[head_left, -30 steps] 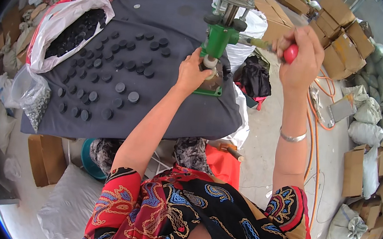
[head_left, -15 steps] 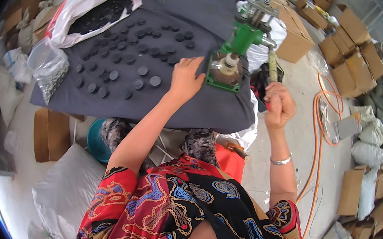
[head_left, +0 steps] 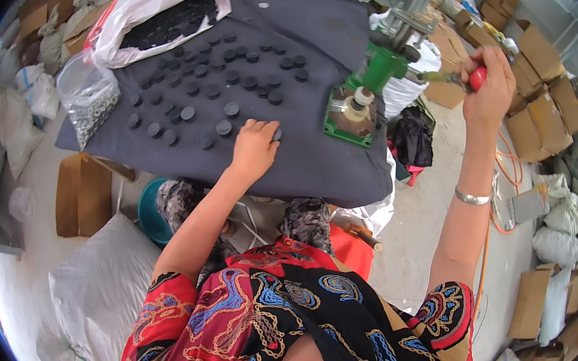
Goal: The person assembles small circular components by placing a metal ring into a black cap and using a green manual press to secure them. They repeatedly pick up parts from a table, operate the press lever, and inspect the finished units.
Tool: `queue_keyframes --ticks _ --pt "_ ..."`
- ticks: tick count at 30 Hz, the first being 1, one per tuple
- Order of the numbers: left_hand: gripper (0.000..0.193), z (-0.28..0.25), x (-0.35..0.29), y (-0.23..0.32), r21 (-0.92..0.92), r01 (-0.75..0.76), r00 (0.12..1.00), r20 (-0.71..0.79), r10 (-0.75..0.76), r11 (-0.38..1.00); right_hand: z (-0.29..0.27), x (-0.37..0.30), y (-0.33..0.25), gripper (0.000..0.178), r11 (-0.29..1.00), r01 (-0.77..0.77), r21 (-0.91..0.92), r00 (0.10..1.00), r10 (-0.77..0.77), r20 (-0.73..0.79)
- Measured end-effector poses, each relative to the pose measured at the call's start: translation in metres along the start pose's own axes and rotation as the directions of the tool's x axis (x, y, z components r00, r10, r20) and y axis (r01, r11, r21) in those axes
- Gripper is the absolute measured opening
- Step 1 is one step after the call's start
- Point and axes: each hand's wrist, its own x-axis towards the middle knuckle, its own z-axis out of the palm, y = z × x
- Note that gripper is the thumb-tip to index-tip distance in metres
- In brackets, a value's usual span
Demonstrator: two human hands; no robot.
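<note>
Many small dark round caps [head_left: 192, 87] lie spread on the grey cloth surface [head_left: 305, 161]. The left hand [head_left: 256, 147], fingers curled, covers one at the green hand press's [head_left: 368, 82] eight o'clock; the right hand [head_left: 489, 78] grips its red-knobbed lever [head_left: 477, 77]. Much seems left.

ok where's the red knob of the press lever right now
In the head view it sits upper right, gripped in the right hand, raised just right of the green press at the table's right end.

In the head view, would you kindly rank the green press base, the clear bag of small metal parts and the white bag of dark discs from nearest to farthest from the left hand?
From the left hand:
1. Green press base, to its right on the dark cloth.
2. Clear bag of small metal parts, at the table's left edge.
3. White bag of dark discs, at the far left corner.
</note>
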Motion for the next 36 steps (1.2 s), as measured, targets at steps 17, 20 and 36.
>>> queue_keyframes --ticks 17,20,36 --pt "0.068 0.073 0.108 0.069 -0.364 0.106 0.993 0.095 -0.076 0.925 -0.001 0.016 0.001 0.021 1.000 -0.029 -0.007 0.999 0.029 -0.022" --pt "0.070 0.079 0.117 0.074 -0.372 0.090 0.993 0.100 -0.057 0.924 -0.003 0.016 0.001 0.021 1.000 -0.010 -0.010 1.000 0.010 -0.013" --pt "0.072 0.096 0.124 0.076 -0.581 0.213 0.977 0.128 -0.171 0.786 0.007 -0.063 0.004 0.024 0.987 0.107 -0.118 0.994 -0.110 -0.017"
